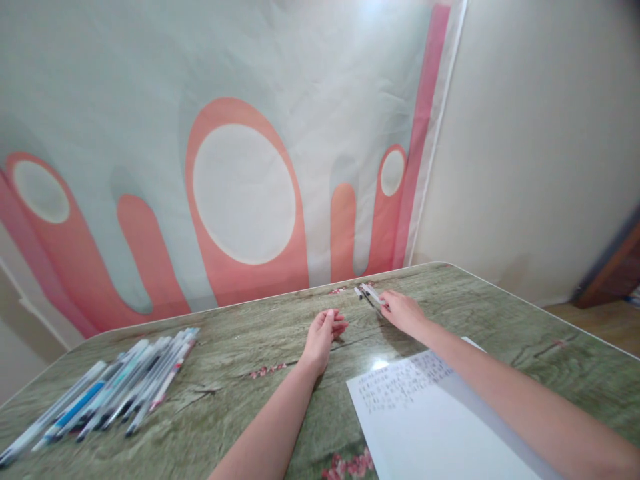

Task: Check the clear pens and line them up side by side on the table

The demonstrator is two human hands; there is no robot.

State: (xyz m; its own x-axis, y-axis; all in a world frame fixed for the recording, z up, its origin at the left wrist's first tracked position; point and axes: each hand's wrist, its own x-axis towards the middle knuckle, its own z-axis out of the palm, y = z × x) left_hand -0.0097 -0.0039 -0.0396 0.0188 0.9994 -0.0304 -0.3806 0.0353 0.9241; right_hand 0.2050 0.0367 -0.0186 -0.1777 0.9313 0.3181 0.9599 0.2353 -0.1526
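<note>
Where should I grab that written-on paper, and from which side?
Probably best to pinch the paper at its far left corner, coming from the left with the left hand, thumb above and fingertips beneath. It lies flat on the table, so an edge is the natural grip; that corner is bare, while the right forearm crosses over the right part.

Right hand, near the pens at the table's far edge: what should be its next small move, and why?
Perhaps the right hand should close around the far pens: it is at their near ends, but blur hides whether it grips any.
</note>
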